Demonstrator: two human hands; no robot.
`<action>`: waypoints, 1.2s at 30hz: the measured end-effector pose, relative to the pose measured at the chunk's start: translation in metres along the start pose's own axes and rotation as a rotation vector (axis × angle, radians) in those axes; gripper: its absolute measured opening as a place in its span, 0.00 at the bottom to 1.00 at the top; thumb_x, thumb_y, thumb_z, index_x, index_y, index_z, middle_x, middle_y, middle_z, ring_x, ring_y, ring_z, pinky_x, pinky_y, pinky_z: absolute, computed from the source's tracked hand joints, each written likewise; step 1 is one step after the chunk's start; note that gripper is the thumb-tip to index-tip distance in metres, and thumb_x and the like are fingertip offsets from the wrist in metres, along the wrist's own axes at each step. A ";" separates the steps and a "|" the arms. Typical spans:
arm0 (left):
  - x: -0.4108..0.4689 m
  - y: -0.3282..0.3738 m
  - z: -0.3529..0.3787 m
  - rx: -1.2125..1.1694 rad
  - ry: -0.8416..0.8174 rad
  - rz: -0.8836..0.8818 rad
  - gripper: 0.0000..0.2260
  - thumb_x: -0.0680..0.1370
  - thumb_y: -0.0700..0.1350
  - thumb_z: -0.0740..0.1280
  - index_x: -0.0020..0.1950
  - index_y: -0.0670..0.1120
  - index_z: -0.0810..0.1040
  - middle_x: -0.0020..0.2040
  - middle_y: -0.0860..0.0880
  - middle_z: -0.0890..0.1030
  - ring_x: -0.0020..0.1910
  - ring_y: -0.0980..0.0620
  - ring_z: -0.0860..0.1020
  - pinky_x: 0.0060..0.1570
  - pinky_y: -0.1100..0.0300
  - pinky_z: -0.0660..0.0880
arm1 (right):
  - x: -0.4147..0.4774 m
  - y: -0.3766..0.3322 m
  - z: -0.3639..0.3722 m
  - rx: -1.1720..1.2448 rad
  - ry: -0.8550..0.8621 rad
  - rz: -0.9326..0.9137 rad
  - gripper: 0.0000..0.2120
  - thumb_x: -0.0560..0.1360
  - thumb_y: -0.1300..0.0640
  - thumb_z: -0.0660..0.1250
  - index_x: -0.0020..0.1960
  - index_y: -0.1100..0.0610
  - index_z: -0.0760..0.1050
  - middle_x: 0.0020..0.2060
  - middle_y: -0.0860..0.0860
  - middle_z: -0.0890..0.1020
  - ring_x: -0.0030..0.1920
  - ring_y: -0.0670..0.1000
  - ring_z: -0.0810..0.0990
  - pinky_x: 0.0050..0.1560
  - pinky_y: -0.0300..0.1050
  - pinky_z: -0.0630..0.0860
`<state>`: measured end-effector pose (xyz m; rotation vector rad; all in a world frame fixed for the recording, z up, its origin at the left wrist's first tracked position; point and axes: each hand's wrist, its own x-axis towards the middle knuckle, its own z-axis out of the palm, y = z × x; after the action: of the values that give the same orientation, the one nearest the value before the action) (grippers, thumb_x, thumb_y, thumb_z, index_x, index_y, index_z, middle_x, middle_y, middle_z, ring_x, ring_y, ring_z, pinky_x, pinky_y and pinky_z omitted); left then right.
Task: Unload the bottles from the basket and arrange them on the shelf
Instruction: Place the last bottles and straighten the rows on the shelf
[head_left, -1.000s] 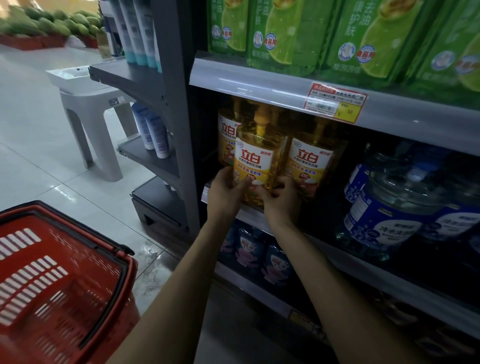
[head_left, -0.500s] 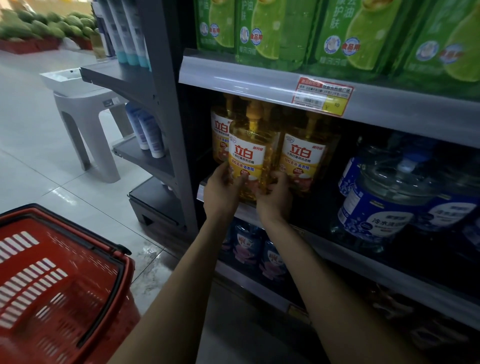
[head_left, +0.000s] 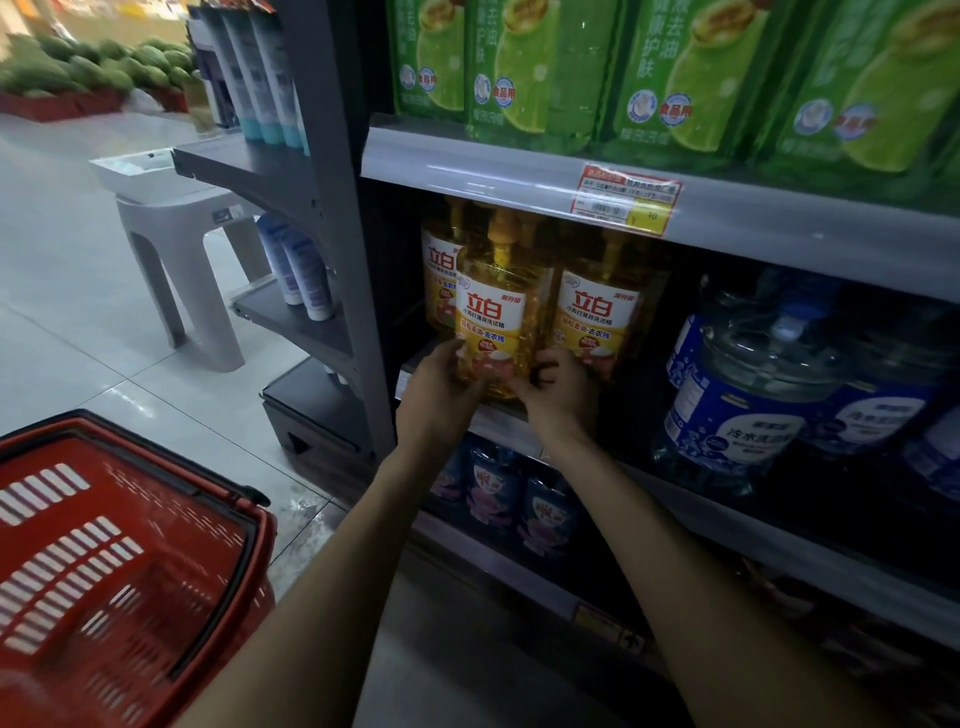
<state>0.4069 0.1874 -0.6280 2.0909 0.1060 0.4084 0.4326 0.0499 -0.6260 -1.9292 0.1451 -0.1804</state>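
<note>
- Gripping the yellow pump-top detergent bottle (head_left: 491, 312) low down: left hand (head_left: 441, 397), right hand (head_left: 561, 400), fingers curled.
- Grey metal shelf (head_left: 501, 423) beneath; red plastic basket (head_left: 62, 519) near left on pale tiles (head_left: 78, 338).

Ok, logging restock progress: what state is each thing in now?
Front yellow bottle: upright at the shelf edge, gripped low by both hands.
Left hand: holds its left side.
Right hand: holds its right side.
Neighbouring yellow bottles: upright on the shelf.
Red basket: no bottles visible inside.
</note>
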 end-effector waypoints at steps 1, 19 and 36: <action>-0.004 -0.001 -0.004 0.098 -0.020 0.029 0.25 0.77 0.55 0.72 0.72 0.52 0.73 0.61 0.52 0.83 0.56 0.55 0.81 0.55 0.48 0.80 | -0.004 -0.003 -0.007 -0.027 -0.017 -0.023 0.16 0.74 0.57 0.77 0.59 0.52 0.75 0.59 0.51 0.81 0.59 0.52 0.80 0.53 0.47 0.79; -0.106 0.084 -0.013 0.670 -0.220 0.468 0.32 0.80 0.63 0.64 0.81 0.55 0.61 0.81 0.51 0.63 0.80 0.46 0.60 0.75 0.45 0.62 | -0.115 0.013 -0.193 -0.805 -0.231 -0.394 0.37 0.77 0.39 0.69 0.81 0.46 0.58 0.79 0.52 0.56 0.79 0.56 0.58 0.75 0.53 0.64; -0.120 0.133 0.079 0.209 -0.360 0.355 0.30 0.75 0.63 0.69 0.75 0.59 0.65 0.71 0.50 0.75 0.67 0.47 0.75 0.59 0.43 0.78 | -0.103 0.044 -0.265 -0.538 -0.012 -0.090 0.36 0.75 0.51 0.75 0.78 0.51 0.63 0.73 0.54 0.71 0.72 0.57 0.71 0.67 0.50 0.72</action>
<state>0.3086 0.0245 -0.5826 2.3603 -0.4576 0.2305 0.2794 -0.1892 -0.5801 -2.4750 0.1054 -0.2037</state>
